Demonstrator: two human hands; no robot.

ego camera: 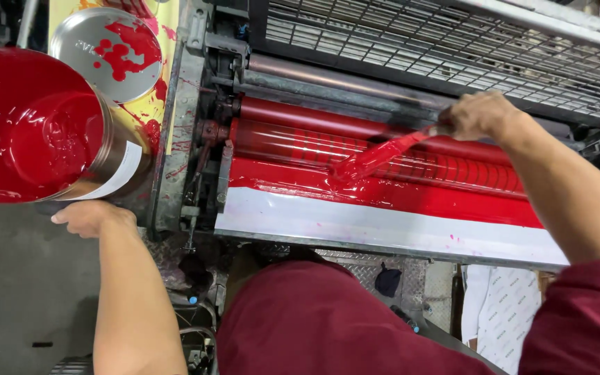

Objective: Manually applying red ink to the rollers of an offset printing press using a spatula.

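Right hand (pixel 477 114): at approx 1 o'clock in view, fist closed around handle of ink knife; arm runs down to 4 o'clock, dark red sleeve at the shoulder end.
Ink knife (pixel 383 154): 1 seen. Long axis runs diagonally, handle end up-right at hand, blade tip pointing down-left toward 8 o'clock. Blade fully coated in red ink, tip touching the wet ink pool; blade edges hard to make out under the ink.
Left hand (pixel 90 215): at approx 9 o'clock, fingers curled under base of ink can, holding it up; fingertips hidden beneath can, so exact grip can't be told.
Ink can (pixel 32 125): 1 seen, metal, tilted w/ open mouth facing camera, full of glossy red ink. Sits at 10 o'clock; left edge cut off by frame. White label on its side, partly visible.
Can lid (pixel 109 52): 1 seen, round metal, red smears on it, lying at 11 o'clock just beyond can; bottom part hidden behind can rim.
Ink rollers (pixel 300 139): 2 red rollers counted, plus 1 grey metal roller behind; long axes run left-right, slightly sloping down to 3 o'clock. Right ends hidden by right arm.
Ink tray (pixel 383 229): white strip below rollers, red ink pooled along its upper edge.
Mesh guard (pixel 453 42): black metal grille at 12–2 o'clock, top cut off.
Torso: dark red shirt fills 5–6 o'clock, hiding floor and lower machine.
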